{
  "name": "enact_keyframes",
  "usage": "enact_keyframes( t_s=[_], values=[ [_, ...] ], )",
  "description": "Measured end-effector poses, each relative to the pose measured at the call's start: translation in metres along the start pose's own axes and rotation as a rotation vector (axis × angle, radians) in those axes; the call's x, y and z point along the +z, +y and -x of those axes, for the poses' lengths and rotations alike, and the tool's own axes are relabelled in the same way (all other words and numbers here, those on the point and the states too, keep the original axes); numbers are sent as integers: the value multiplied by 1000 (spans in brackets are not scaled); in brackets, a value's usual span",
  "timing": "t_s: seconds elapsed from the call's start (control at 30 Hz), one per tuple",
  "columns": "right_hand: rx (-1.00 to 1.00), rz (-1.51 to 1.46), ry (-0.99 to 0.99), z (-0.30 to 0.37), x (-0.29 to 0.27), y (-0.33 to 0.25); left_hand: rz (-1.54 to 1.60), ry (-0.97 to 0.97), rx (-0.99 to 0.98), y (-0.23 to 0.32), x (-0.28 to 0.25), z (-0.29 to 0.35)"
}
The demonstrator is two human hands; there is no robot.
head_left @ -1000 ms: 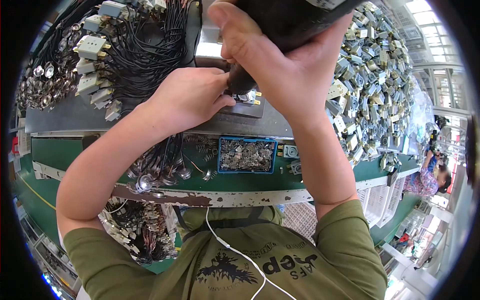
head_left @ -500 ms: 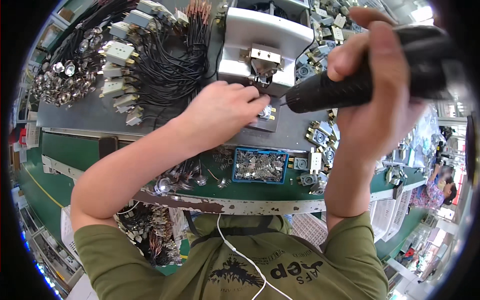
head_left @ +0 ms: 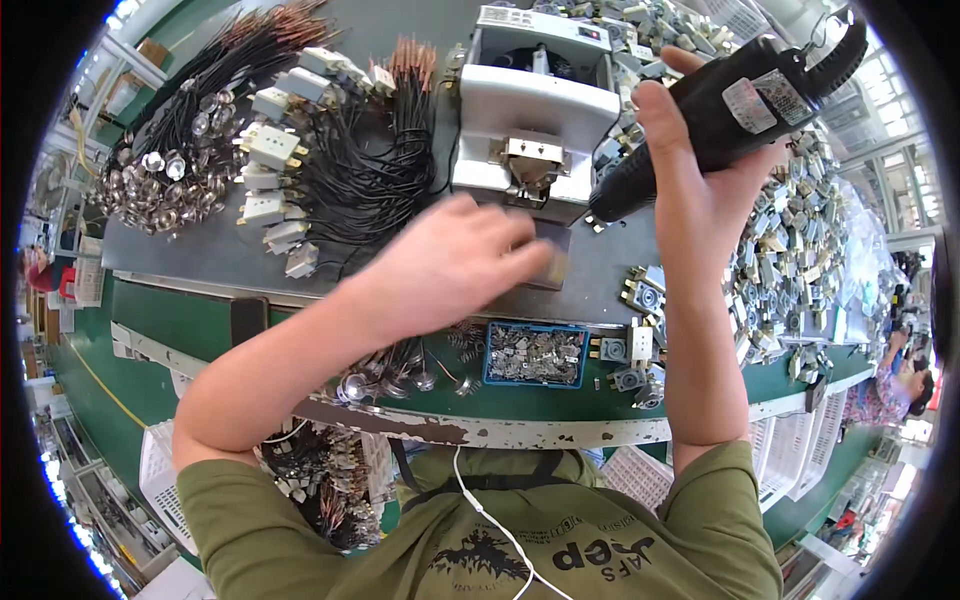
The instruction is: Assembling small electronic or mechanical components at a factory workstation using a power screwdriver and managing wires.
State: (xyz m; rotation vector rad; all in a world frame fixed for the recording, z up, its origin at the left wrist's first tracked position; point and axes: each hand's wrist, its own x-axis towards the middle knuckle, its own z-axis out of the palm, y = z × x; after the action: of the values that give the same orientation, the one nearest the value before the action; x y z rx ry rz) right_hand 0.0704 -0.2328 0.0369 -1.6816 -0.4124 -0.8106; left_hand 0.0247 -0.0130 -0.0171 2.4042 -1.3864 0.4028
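Observation:
My right hand [head_left: 700, 190] is closed around a black electric screwdriver [head_left: 715, 110], held in the air on the right with its nose slanting down to the left. Its tip is beside a white box-shaped machine [head_left: 545, 100] with a metal bracket at the front, likely a screw feeder. My left hand [head_left: 455, 265] is smeared by motion over a small dark metal block [head_left: 555, 262] in front of that machine. Whether its fingers hold anything cannot be made out.
Left on the bench lie bundled black cables [head_left: 370, 180] with pale plug blocks [head_left: 270, 145], beside shiny metal cups [head_left: 165, 180]. A blue tray [head_left: 536, 383] of small metal parts is near the front edge. Heaped grey and white blocks [head_left: 790, 250] cover the right; a person [head_left: 890, 395] sits beyond.
The screwdriver has swung back up, further from the block. My left hand has shifted slightly down over the block, and the gold-pinned piece seen there before is out of sight.

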Motion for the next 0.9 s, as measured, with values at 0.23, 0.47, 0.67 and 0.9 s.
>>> enact_keyframes(
  t_s=[0.23, 0.47, 0.67, 0.9],
  values=[
    [-143, -169, 74, 44, -6, -18, -630, 201, -503, -120, -87, 4],
    [-352, -33, 20, 79, -50, -10, -645, 253, -267, -103, -64, -6],
    [90, 135, -297, 130, -94, -5, -182, -303, -211, -10, -20, 17],
    [226, 620, -245, 56, -123, -1, -470, -463, -310, 4, 3, 11]
  ],
)
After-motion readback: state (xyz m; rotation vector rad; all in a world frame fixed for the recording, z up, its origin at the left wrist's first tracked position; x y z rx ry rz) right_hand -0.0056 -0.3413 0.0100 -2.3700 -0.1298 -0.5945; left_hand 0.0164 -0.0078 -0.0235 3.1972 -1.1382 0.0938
